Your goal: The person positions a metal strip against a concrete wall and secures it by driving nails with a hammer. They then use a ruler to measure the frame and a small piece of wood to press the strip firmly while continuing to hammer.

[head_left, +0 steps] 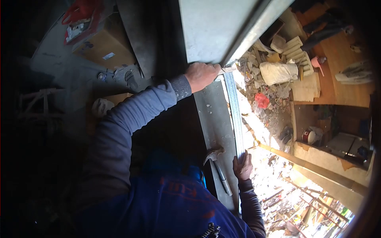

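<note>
one claw hammer [220, 174] lies left of right hand [243, 166], fingers curled on metal strip [234, 107]; left hand [202, 75] closed at its far end.

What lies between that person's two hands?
A long, narrow, silvery strip runs between the left hand and the right hand, beside the grey ledge; the head view shows it.

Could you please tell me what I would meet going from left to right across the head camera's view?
Cardboard box, left hand, right hand, large whitish bundle, pink plastic item.
</note>
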A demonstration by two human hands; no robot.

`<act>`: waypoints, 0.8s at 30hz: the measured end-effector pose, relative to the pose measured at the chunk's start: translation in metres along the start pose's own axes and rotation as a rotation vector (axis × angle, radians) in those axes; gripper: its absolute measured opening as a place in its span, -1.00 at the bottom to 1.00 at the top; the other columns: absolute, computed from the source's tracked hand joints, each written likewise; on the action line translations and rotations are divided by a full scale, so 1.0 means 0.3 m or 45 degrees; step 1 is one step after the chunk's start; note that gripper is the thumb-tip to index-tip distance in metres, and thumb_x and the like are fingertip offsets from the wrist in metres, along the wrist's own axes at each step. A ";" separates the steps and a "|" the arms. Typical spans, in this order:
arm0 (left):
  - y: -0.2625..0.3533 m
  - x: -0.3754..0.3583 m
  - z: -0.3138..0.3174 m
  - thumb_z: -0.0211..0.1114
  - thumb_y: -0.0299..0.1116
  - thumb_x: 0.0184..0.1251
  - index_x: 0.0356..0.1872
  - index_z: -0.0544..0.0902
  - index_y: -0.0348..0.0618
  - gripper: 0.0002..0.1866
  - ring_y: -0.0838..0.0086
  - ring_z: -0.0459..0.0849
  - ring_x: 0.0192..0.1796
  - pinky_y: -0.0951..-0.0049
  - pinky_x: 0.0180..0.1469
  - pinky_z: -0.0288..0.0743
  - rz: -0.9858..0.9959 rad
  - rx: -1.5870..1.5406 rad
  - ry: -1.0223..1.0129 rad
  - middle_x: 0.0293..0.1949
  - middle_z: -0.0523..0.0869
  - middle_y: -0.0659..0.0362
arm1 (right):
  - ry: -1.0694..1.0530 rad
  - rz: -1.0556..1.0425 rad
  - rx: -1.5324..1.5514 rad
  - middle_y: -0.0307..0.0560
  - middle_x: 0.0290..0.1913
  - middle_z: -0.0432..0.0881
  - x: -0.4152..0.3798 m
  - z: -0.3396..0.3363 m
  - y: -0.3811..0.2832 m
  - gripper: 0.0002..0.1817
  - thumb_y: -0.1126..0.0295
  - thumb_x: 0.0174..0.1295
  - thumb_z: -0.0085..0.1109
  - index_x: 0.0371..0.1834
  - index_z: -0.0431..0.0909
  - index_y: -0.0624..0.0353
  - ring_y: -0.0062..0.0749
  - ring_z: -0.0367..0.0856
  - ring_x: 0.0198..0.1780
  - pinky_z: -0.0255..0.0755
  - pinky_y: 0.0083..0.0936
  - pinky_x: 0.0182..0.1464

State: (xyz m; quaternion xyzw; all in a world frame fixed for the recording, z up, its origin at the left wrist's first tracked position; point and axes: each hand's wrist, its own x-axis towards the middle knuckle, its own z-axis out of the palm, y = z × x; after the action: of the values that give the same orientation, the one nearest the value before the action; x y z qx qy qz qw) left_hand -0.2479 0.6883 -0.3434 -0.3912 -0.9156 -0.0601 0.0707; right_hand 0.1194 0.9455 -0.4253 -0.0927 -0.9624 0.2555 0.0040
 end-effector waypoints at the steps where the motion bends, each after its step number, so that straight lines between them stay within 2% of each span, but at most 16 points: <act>1: 0.001 0.006 -0.006 0.15 -0.42 0.35 -0.27 0.52 -0.17 -0.94 0.20 0.80 -0.42 0.17 -0.44 0.63 0.013 -0.008 -0.013 -0.49 0.74 0.06 | 0.014 -0.007 -0.010 0.27 -0.05 0.55 0.001 0.005 0.002 -0.35 0.36 0.17 0.37 0.33 0.34 0.24 0.21 0.66 -0.19 0.61 -0.07 -0.25; 2: 0.003 0.018 -0.016 0.13 -0.42 0.37 -0.26 0.52 -0.19 -0.93 0.15 0.80 -0.40 0.13 -0.41 0.65 0.008 -0.025 -0.080 -0.49 0.75 0.03 | 0.022 0.002 0.018 0.27 -0.05 0.55 -0.006 0.021 0.020 -0.35 0.36 0.17 0.36 0.33 0.35 0.23 0.21 0.66 -0.20 0.60 -0.07 -0.25; 3: 0.003 0.029 -0.024 0.14 -0.43 0.37 -0.25 0.51 -0.20 -0.93 0.10 0.79 -0.39 0.12 -0.37 0.65 0.008 -0.045 -0.128 -0.49 0.74 0.01 | 0.051 -0.038 0.035 0.21 -0.16 0.53 -0.001 0.015 0.013 -0.32 0.37 0.16 0.38 0.34 0.32 0.28 0.16 0.62 -0.24 0.55 -0.08 -0.27; 5: -0.005 0.036 -0.024 0.18 -0.45 0.33 -0.23 0.50 -0.21 -0.91 0.05 0.78 -0.38 0.09 -0.34 0.65 0.072 -0.050 -0.141 -0.47 0.74 -0.01 | 0.043 -0.010 0.068 0.21 -0.15 0.52 -0.001 0.011 0.012 -0.33 0.37 0.15 0.38 0.34 0.32 0.24 0.16 0.63 -0.25 0.56 -0.07 -0.27; 8: -0.005 0.041 -0.028 0.26 -0.44 0.28 -0.13 0.46 -0.26 -0.78 -0.06 0.75 -0.31 -0.02 -0.26 0.61 0.052 -0.030 -0.261 -0.41 0.72 -0.09 | 0.006 0.044 0.083 0.20 -0.10 0.54 -0.004 0.007 0.015 -0.36 0.35 0.14 0.36 0.32 0.38 0.17 0.16 0.65 -0.23 0.57 -0.05 -0.24; 11: -0.012 0.049 -0.032 0.22 -0.46 0.30 -0.21 0.48 -0.23 -0.87 0.00 0.76 -0.37 0.04 -0.33 0.63 0.137 0.029 -0.195 -0.47 0.72 -0.03 | -0.013 0.044 0.112 0.16 -0.14 0.51 -0.011 0.021 0.040 -0.32 0.35 0.10 0.37 0.33 0.38 0.15 0.13 0.64 -0.22 0.57 -0.05 -0.22; 13: -0.024 0.055 -0.037 0.32 -0.43 0.25 -0.11 0.48 -0.27 -0.74 -0.06 0.74 -0.29 0.00 -0.25 0.60 0.127 -0.024 -0.275 -0.39 0.71 -0.10 | -0.037 0.059 0.084 0.16 -0.12 0.51 -0.011 0.012 0.036 -0.31 0.31 0.09 0.38 0.34 0.37 0.15 0.12 0.63 -0.23 0.56 -0.05 -0.23; 15: -0.026 0.052 -0.044 0.43 -0.38 0.18 0.01 0.46 -0.32 -0.56 -0.14 0.70 -0.21 -0.06 -0.18 0.56 0.081 -0.062 -0.369 -0.33 0.71 -0.16 | -0.100 0.095 0.101 0.15 -0.12 0.51 -0.013 0.004 0.032 -0.29 0.29 0.10 0.37 0.35 0.35 0.14 0.12 0.63 -0.20 0.55 -0.05 -0.20; 20: -0.021 0.048 -0.043 0.42 -0.38 0.20 0.09 0.46 -0.35 -0.51 -0.21 0.67 -0.17 -0.12 -0.13 0.51 -0.005 -0.160 -0.415 -0.26 0.71 -0.26 | -0.117 0.097 0.193 0.15 -0.04 0.50 0.076 -0.039 -0.025 -0.17 0.17 0.13 0.40 0.45 0.25 0.20 0.11 0.59 -0.04 0.52 -0.07 -0.07; 24: -0.024 0.053 -0.057 0.41 -0.40 0.21 0.11 0.46 -0.37 -0.51 -0.26 0.65 -0.14 -0.14 -0.11 0.49 -0.024 -0.193 -0.465 -0.24 0.70 -0.30 | 0.025 0.080 0.202 0.16 0.04 0.48 0.359 0.001 -0.185 -0.04 -0.04 0.13 0.41 0.50 0.22 0.27 0.07 0.53 0.09 0.45 -0.09 0.10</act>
State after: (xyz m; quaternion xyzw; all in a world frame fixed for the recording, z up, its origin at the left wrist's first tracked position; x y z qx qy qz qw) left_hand -0.2626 0.6919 -0.3243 -0.3913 -0.9097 -0.0576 -0.1268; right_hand 0.0038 0.9175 -0.4024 -0.1248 -0.9356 0.3300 0.0128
